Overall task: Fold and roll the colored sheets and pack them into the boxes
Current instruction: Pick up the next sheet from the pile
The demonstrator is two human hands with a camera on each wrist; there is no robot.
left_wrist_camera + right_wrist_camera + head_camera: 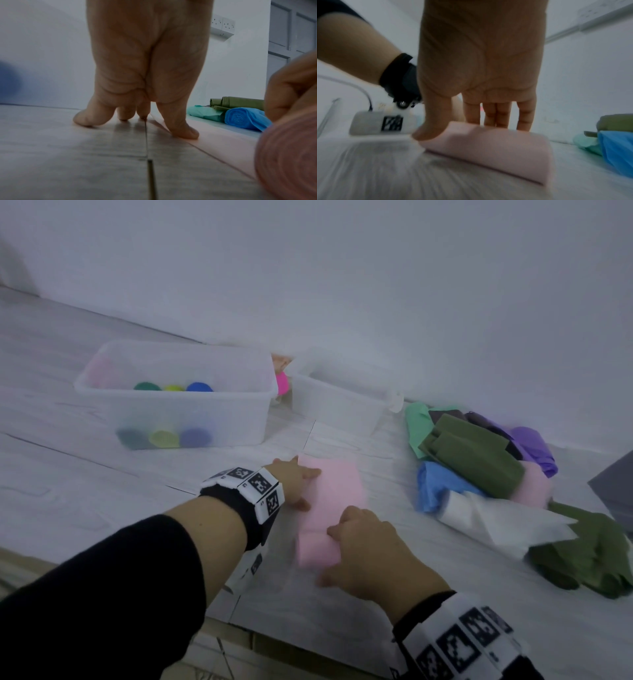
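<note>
A pink sheet [337, 491], folded into a long strip, lies on the table in front of me. Its near end is rolled up [317, 553]. My right hand [342, 534] grips this roll [488, 147], fingers curled over the top and thumb on the near side. My left hand [301, 487] lies open at the strip's far left edge. In the left wrist view its thumb [183, 131] presses the flat pink strip [214, 142] while the other fingers [87, 119] touch the table. The left clear box [222, 419] holds pink, green, yellow and blue rolls. The right clear box [339, 412] looks empty.
A pile of sheets [479, 460] in olive, green, blue, purple, pink and white lies to the right of the strip. More olive sheet [589, 559] lies nearer the front right. A white wall stands behind the boxes. A grey object [616, 487] sits at the right edge.
</note>
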